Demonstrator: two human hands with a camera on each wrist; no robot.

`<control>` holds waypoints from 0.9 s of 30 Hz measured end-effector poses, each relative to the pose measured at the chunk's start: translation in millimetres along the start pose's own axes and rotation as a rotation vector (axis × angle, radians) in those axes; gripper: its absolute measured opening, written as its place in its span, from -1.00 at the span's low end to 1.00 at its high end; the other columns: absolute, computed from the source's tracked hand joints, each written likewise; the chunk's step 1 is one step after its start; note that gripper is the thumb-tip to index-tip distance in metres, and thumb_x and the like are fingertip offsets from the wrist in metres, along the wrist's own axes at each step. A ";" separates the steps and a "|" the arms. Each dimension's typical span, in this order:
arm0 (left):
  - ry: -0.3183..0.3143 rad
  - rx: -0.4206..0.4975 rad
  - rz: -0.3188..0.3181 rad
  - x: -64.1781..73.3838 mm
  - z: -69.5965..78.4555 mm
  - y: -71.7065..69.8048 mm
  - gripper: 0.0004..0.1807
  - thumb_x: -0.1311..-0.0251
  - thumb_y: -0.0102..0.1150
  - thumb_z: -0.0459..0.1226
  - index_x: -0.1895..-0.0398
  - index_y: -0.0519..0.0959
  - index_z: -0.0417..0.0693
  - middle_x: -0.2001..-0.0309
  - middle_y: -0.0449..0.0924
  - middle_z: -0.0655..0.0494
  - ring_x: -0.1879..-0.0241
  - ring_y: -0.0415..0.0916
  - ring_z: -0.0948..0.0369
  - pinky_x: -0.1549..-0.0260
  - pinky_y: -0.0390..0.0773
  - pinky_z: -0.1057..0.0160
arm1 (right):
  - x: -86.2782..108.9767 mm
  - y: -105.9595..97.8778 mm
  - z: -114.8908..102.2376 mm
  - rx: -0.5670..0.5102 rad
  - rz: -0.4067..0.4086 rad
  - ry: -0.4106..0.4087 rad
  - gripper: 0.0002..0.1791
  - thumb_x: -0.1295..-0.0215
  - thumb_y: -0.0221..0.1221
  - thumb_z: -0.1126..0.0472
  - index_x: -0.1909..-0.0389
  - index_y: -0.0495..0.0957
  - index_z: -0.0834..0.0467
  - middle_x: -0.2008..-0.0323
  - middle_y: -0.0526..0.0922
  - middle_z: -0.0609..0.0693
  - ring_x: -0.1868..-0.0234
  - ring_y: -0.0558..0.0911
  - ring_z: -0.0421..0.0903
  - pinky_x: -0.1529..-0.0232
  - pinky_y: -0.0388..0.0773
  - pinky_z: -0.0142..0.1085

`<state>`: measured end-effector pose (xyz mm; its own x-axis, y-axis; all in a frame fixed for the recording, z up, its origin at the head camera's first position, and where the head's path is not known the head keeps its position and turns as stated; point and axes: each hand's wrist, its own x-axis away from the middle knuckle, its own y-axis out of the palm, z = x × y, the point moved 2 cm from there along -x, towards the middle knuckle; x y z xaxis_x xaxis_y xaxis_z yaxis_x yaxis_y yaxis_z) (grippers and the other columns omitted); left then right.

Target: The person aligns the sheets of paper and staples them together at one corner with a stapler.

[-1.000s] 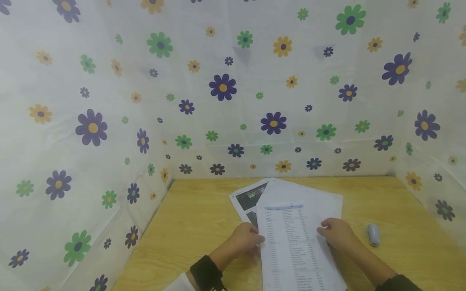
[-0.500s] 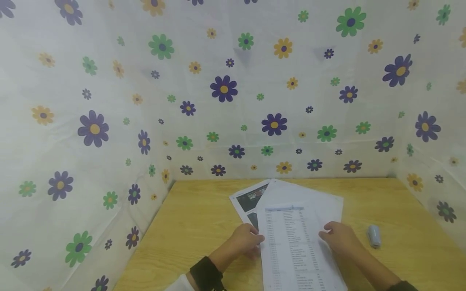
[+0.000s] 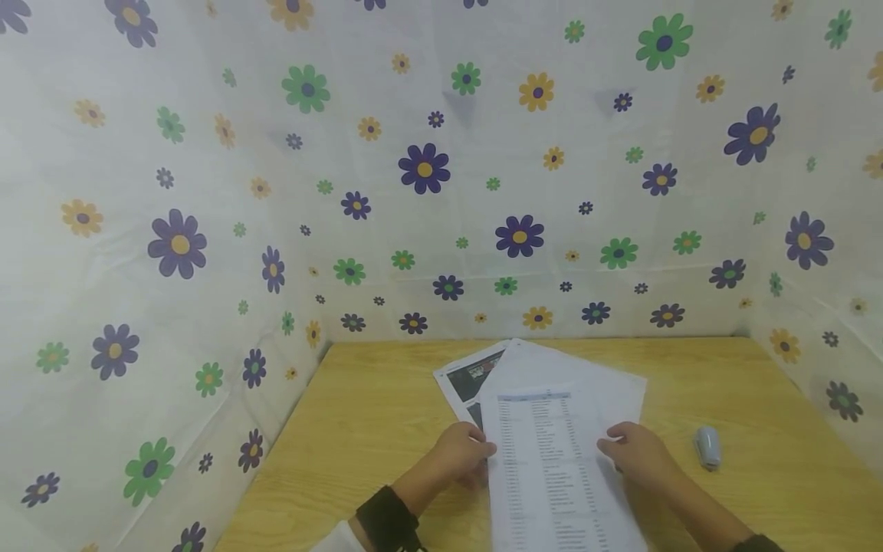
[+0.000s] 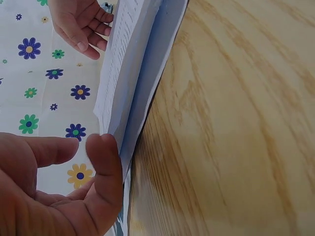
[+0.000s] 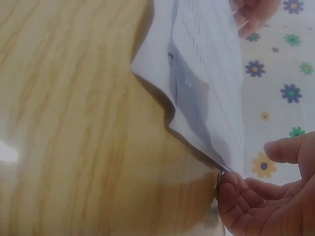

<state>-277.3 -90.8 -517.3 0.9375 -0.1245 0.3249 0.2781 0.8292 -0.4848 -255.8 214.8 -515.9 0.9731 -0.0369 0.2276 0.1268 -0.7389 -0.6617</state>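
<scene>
Sheets printed with a table of text [image 3: 545,475] lie between my two hands, slightly raised and bowed over the wooden table. At their left edge is my left hand [image 3: 458,452]; in the left wrist view its bent fingers [image 4: 109,167] touch the paper's side and the thumb stands apart. My right hand [image 3: 641,456] is at the right edge. In the right wrist view its fingertips [image 5: 227,194] meet the wavy paper edge, thumb also apart. Beneath the printed sheets are a blank white sheet [image 3: 607,377] and a sheet with dark pictures [image 3: 476,377].
A small light-grey stapler [image 3: 707,448] stands on the wooden table [image 3: 366,414] to the right of my right hand. A flower-patterned white cloth [image 3: 386,238] walls in the back and both sides.
The printed sheets have shifted slightly left between my hands, and both hands have moved a little left with them. The stapler stays in place.
</scene>
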 end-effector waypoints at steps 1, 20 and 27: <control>-0.004 -0.010 0.007 -0.2 -0.7 -1.2 -0.69 -0.33 0.30 -0.22 0.05 0.52 -0.27 0.44 0.60 -0.09 0.58 0.65 0.10 0.61 0.69 0.15 | 0.3 1.2 -1.0 -0.004 -0.001 -0.005 -0.42 -0.44 0.16 0.06 -0.22 0.42 0.48 0.09 0.68 0.24 0.27 0.70 -0.06 0.22 0.69 -0.12; -0.034 -0.111 0.071 -5.6 -29.7 -31.4 -0.54 -0.30 0.30 -0.15 -0.10 0.51 -0.29 0.27 0.56 -0.03 0.35 0.57 0.09 0.49 0.57 0.20 | 8.7 30.2 -20.5 -0.045 -0.065 -0.076 -0.46 -0.37 0.25 0.10 -0.19 0.47 0.42 0.16 0.70 0.13 0.33 0.66 -0.11 0.25 0.66 -0.18; -0.041 -0.136 0.073 -6.1 -33.9 -35.0 -0.55 -0.29 0.31 -0.16 -0.09 0.51 -0.29 0.22 0.57 -0.02 0.32 0.58 0.12 0.45 0.53 0.22 | 3.7 23.0 -29.4 0.052 -0.097 -0.103 -0.51 -0.37 0.25 0.10 -0.16 0.51 0.37 0.17 0.70 0.11 0.29 0.66 -0.11 0.21 0.67 -0.14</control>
<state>-285.6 -137.5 -529.8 0.9478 -0.0416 0.3160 0.2375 0.7534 -0.6132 -254.9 177.9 -509.3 0.9701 0.1041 0.2193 0.2282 -0.6995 -0.6772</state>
